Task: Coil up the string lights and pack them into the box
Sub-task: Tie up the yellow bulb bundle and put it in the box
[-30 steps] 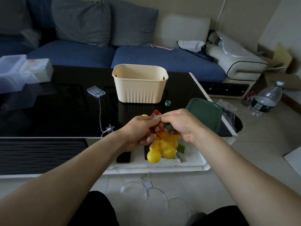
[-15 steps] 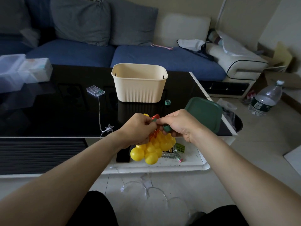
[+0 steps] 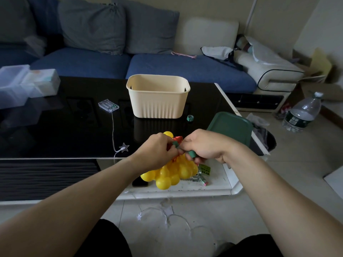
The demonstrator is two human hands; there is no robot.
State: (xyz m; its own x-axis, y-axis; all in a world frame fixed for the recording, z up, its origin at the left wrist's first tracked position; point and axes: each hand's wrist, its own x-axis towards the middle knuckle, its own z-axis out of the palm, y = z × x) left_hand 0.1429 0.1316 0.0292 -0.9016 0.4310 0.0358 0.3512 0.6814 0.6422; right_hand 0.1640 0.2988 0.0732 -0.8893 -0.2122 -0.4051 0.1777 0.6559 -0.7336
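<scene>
On the floor nearest, loose string lights [image 3: 167,216] lie uncoiled, while above the counter [image 3: 55,130] a yellow ball cluster [image 3: 172,173] is pinched by the left hand [image 3: 157,153] and right hand [image 3: 202,145], both closed on green tape [image 3: 191,154]; coiling seems unstarted, the beige box [image 3: 157,99] beyond awaiting them.

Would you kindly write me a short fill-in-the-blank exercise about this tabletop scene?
1. The ribbed cream plastic basket stands on the glossy ____ table.
2. Both hands hold a cluster of ____ plastic balls.
3. The clear battery case lies to the ____ of the basket.
4. The dark green lid lies beside the ____ hand.

Missing words: black; yellow; left; right
</scene>
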